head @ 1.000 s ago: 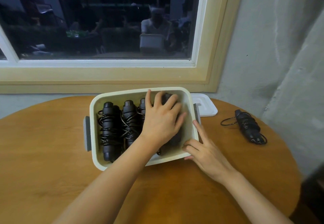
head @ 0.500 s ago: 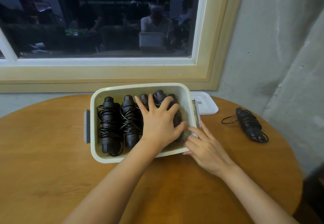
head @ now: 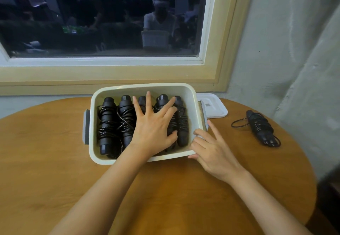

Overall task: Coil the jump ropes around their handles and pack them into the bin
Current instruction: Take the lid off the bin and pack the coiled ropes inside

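Observation:
A cream bin (head: pixel 147 87) with grey side handles sits on the round wooden table. Inside it lie several black jump ropes (head: pixel 114 124) coiled around their handles, side by side. My left hand (head: pixel 153 126) lies flat with spread fingers on the bundles in the bin's right half, pressing them down. My right hand (head: pixel 211 148) rests with straight fingers against the bin's near right corner and outer wall. One more coiled black jump rope (head: pixel 260 128) lies on the table to the right, a loop of cord sticking out to its left.
A white lid (head: pixel 213 105) lies behind the bin's right side. The table (head: pixel 46 161) stands against a wall with a dark window. A grey wall closes the right side. Bare tabletop shows at the left and front.
The bin has settled flat and shifted slightly away from me. My left hand spread wider over the ropes, and my right hand slid to the bin's near right corner.

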